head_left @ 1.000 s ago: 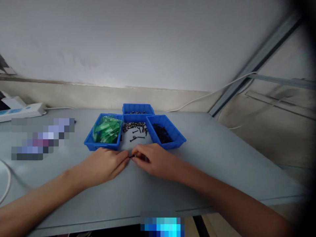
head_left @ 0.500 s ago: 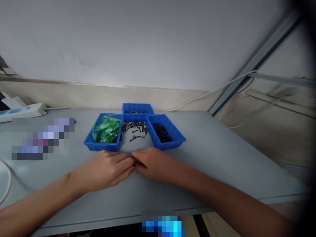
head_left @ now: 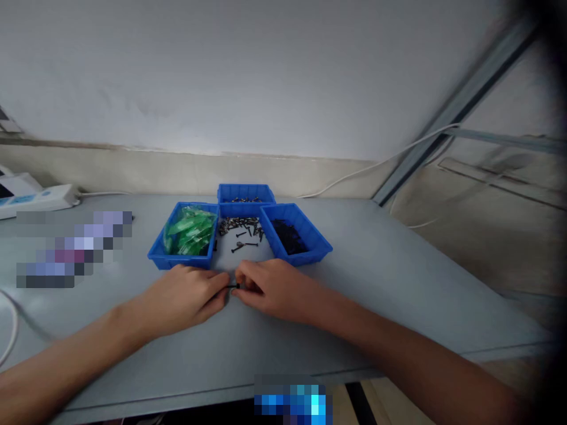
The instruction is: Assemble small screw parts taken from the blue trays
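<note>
Close in front of the blue bins, my two hands meet over the table. Between the thumb and fingers of my left hand [head_left: 190, 298] is a black screw [head_left: 233, 286], lying level with its head end pointing right. The thumb and curled fingertips of my right hand [head_left: 274, 289] close around that head end. Whether a small part sits on the screw is too small to tell. Just beyond my hands, loose dark screws [head_left: 245, 245] lie on the table, with a pile of screws [head_left: 239, 225] behind them.
A left blue bin [head_left: 179, 260] holds green plastic bags [head_left: 190, 230]. The right blue bin [head_left: 312, 236] contains black pieces [head_left: 287, 236]; the back blue bin [head_left: 245, 209] contains small metallic parts. A power strip [head_left: 44, 198] and white cable [head_left: 13, 319] are at left.
My fingertips have drawn slightly apart, so the black screw between them now shows. Both hands stay in nearly the same place, and the view has shifted slightly.
</note>
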Available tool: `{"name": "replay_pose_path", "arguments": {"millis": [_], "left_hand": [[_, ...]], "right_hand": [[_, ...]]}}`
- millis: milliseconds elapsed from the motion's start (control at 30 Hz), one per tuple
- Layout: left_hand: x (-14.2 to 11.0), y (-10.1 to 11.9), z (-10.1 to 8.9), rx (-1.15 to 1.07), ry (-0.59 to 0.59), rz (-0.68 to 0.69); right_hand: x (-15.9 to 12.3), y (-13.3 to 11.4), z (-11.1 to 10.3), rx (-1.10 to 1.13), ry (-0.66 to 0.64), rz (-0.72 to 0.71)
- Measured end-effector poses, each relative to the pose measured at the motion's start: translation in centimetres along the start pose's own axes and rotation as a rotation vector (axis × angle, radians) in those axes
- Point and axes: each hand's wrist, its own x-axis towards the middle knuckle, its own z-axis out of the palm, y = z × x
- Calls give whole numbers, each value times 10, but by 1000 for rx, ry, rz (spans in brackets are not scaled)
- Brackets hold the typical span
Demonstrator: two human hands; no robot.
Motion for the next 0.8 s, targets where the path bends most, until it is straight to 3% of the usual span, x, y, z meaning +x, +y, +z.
{"name": "replay_pose_path", "arguments": {"millis": [167,533,800], "left_hand": [[1,-1,1,-73,-25,36],[0,-3,2,-40,54,10],[1,-6,1,64,122,21]], "right_hand": [[-1,-2,0,127,-9,-79],[0,-2,-2,144,-16,-65],[0,2,-2,-63,26,-11]]}}
